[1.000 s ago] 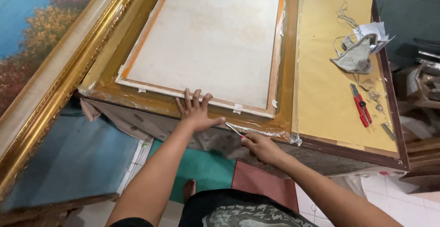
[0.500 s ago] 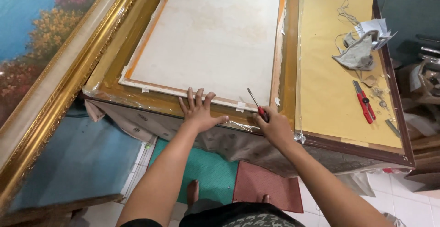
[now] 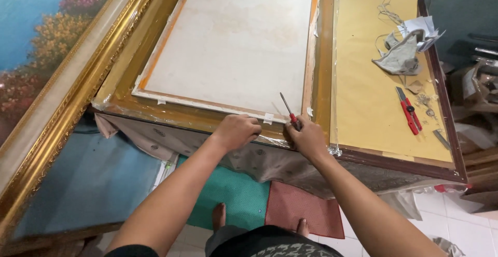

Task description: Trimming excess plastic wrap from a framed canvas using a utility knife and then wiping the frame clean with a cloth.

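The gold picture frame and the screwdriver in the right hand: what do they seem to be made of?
The gold picture frame looks like wood with a glossy gilt finish, wrapped in clear plastic film that wrinkles and glints at its edge. The screwdriver in the right hand seems to have a grey metal shaft and a red, probably plastic, handle.

Both my arms reach forward, bare forearms, converging toward the near edge of the gold frame [image 3: 207, 112]. My left hand [image 3: 236, 131] is curled, knuckles up, fingers folded onto that edge. My right hand [image 3: 307, 138] sits just right of it, nearly touching, fist closed on the screwdriver [image 3: 288, 110], shaft angled up-left over the frame. Thumb position probably underneath; can't tell.
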